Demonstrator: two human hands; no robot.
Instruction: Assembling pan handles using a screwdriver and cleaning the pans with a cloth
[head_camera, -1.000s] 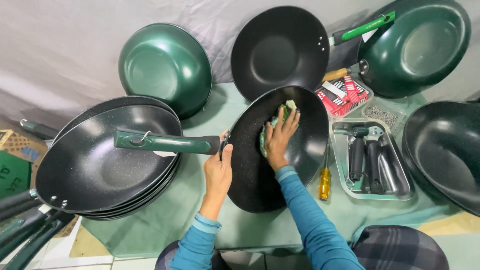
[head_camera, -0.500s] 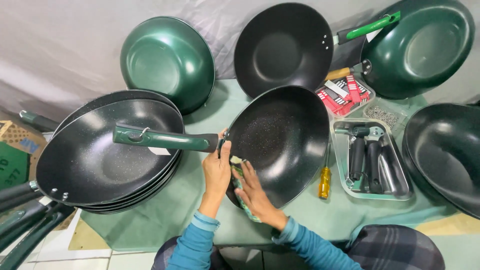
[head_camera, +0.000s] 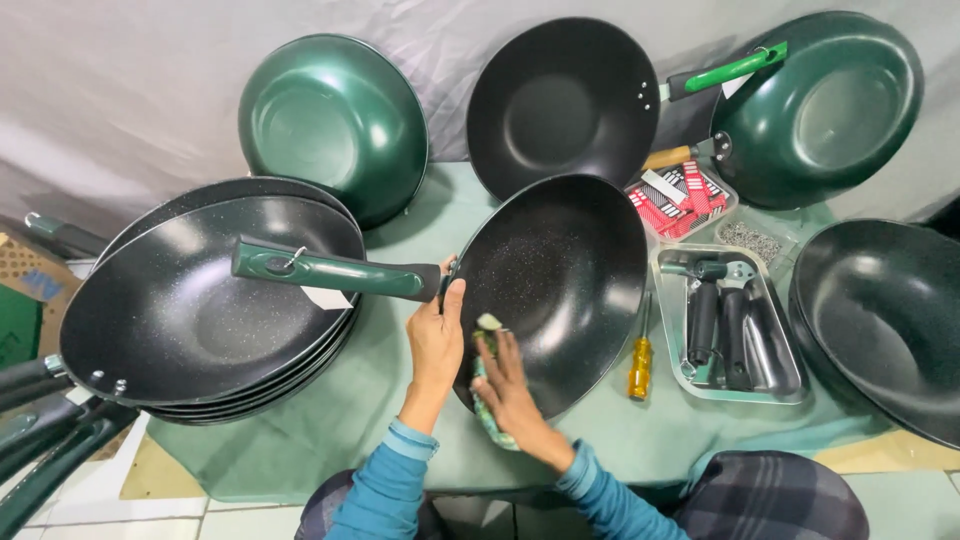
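Note:
A black speckled wok (head_camera: 570, 270) with a green handle (head_camera: 330, 270) lies tilted on the green table cloth (head_camera: 300, 440). My left hand (head_camera: 435, 345) grips the wok's rim where the handle joins. My right hand (head_camera: 505, 385) presses a folded green cloth (head_camera: 487, 340) against the wok's near left rim. Both sleeves are blue.
A stack of black woks (head_camera: 190, 310) sits at left under the handle. Green and black woks (head_camera: 335, 115) lean on the grey backdrop. A clear tray of black handles (head_camera: 725, 325), a yellow screwdriver (head_camera: 640, 365), a red packet box (head_camera: 680, 195) and another wok (head_camera: 890, 320) lie at right.
My right hand with the cloth slid from the wok's upper inside down to the near left rim. My left hand stayed at the handle joint.

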